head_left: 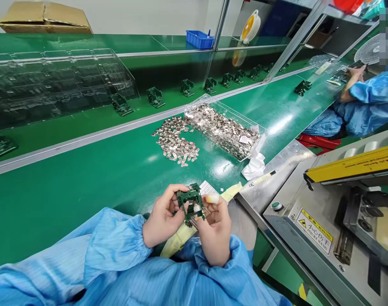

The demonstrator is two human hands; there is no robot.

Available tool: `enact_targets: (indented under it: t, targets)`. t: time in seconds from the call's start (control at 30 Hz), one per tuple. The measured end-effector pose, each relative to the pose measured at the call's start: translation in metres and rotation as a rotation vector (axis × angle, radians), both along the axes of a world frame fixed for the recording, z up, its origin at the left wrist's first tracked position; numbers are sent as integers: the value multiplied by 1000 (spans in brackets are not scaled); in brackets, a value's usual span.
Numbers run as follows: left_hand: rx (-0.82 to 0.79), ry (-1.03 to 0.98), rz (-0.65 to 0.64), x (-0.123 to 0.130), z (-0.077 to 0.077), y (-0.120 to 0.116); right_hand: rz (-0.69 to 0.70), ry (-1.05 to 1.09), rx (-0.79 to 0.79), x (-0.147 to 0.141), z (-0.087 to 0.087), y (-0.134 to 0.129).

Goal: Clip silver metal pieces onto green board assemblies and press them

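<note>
Close to my body I hold a dark green plastic frame with an open middle. My left hand is closed on its left side, the thumb at the lower edge. My right hand closes on the right side, with pale covers on some fingertips; whether a small part sits between these fingers I cannot make out. Beyond my hands lies a loose pile of small silvery metal pieces. Next to it stands a clear plastic tray full of similar pieces. A white gridded sheet shows just behind the frame.
Several more green frames stand in a row on the belt beyond the metal rail. Clear blister trays lie at left. At right is a machine with a hand-injury warning label. A co-worker's blue sleeve is farther right.
</note>
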State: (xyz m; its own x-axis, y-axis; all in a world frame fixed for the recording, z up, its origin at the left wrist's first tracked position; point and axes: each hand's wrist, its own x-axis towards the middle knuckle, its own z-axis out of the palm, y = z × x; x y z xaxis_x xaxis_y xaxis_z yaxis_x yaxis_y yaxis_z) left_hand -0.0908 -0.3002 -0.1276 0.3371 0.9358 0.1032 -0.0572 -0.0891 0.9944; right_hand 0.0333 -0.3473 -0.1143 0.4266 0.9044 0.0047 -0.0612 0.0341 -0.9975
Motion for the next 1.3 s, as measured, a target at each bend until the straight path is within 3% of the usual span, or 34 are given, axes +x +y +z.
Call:
enact_targets:
  t: [0.33, 0.8, 0.93, 1.03, 1.2, 1.3]
  targets:
    - [-68, 0, 3, 3, 6, -8, 7, 269, -59, 1, 7, 5]
    - [-158, 32, -140, 23, 22, -31, -51, 301, -31, 20, -3, -33]
    - [-164, -12, -144, 24, 23, -16, -137, 222, -21, 44, -20, -52]
    - [-229, -93, -98, 27, 23, 4, -220, 145, -112, 59, -41, -67]
    - [-163, -98, -121, 37, 12, 24, 59, 131, -257, 58, -55, -73]
    - [-25, -68, -22, 42, 3, 31, 19, 215, -267, 55, -50, -56]
